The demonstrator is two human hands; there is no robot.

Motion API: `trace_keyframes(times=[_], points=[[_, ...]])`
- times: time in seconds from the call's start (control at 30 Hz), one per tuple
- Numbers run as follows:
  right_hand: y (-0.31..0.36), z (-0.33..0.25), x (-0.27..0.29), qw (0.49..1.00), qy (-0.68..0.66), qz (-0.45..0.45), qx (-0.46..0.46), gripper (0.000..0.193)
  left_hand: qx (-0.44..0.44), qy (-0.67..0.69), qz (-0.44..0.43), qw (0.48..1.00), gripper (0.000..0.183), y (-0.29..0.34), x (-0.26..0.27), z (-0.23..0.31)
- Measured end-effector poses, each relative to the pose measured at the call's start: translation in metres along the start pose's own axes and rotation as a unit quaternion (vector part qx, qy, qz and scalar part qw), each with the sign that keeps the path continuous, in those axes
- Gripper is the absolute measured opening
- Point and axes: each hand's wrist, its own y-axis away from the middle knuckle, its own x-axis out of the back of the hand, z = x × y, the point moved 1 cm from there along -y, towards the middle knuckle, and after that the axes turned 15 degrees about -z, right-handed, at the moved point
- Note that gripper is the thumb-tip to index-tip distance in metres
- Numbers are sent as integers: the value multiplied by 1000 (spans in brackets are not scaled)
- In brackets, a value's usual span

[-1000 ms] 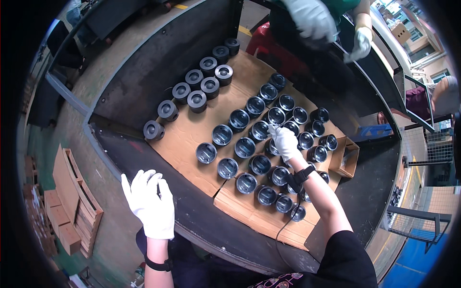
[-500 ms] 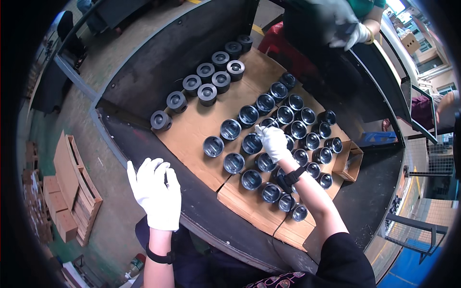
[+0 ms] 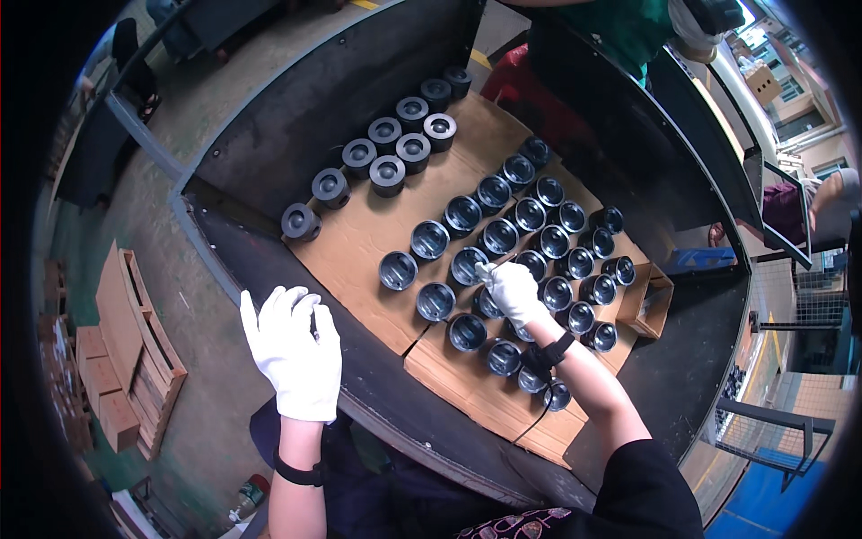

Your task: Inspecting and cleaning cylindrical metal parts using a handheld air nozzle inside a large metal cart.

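Observation:
My right hand [image 3: 514, 292], in a white glove, is closed in a pinch on a thin brownish stick-like tool [image 3: 505, 259]. Its fingertips are over the edge of a piston [image 3: 469, 267], one of several dark metal pistons standing hollow side up on a cardboard sheet [image 3: 377, 235]. Whether the tool touches the piston I cannot tell. My left hand [image 3: 292, 355], gloved in white too, is raised with its fingers apart near the bin's front edge and holds nothing. More pistons [image 3: 387, 175] stand crown up along the left wall.
The black metal bin [image 3: 296, 99] has tall walls around the cardboard. At its right corner stands a small cardboard box [image 3: 645, 304]. A black cable [image 3: 536, 420] hangs over the near pistons. A co-worker in a green top [image 3: 620, 31] stands beyond the far edge; a wooden pallet [image 3: 148, 350] lies left.
My right hand has moved slightly down and toward me, from one piston to a nearer one, tool still in it. My left hand barely moved. The co-worker's hands have shifted right.

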Motion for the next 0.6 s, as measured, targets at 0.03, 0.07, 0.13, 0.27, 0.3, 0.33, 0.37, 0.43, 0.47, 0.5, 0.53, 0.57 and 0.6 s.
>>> trace_keyframes(times=[0.03, 0.07, 0.13, 0.27, 0.3, 0.33, 0.37, 0.43, 0.47, 0.5, 0.53, 0.57, 0.6], points=[[-1, -5, 2, 1000, -3, -1, -3, 30, -1, 1, -1, 1000, 6, 0, 0, -1], [-3, -18, 14, 1000, 3, 19, 2, 27, 7, -4, -2, 1000, 6, 2, 0, -3], [-4, -34, 26, 993, -70, 87, 31, 27, 8, -3, 4, 1000, 6, 2, 1, -1], [-10, -59, 19, 997, -73, -3, 15, 33, 7, 2, 1, 1000, 7, 2, 3, -3], [-10, -63, 13, 994, -106, 0, 10, 33, 9, -4, 5, 1000, 6, 2, 1, -2], [-11, -64, 9, 995, -101, -15, 20, 31, 11, -10, 9, 1000, 7, 2, 1, -2], [-15, -67, 3, 994, -98, -30, 33, 29, 11, -14, 13, 1000, 7, 2, 0, -2], [-17, -61, -16, 994, -80, 9, 68, 26, 10, -9, 8, 1000, 8, 1, 0, 2], [-20, -62, -21, 994, -76, -7, 77, 26, 9, -6, 7, 1000, 8, 0, 0, 1], [-21, -62, -25, 993, -71, -24, 87, 26, 8, -7, 9, 1000, 8, 1, 0, 1], [-20, -59, -27, 996, -37, -39, 71, 26, 5, -1, 8, 1000, 5, 1, 0, 1], [-21, -66, -22, 995, -40, -40, 78, 26, 9, -1, 6, 1000, 5, 4, -1, -2], [-19, -70, -11, 996, -52, -33, 65, 26, 14, 3, 8, 1000, 4, 5, -1, -2]])
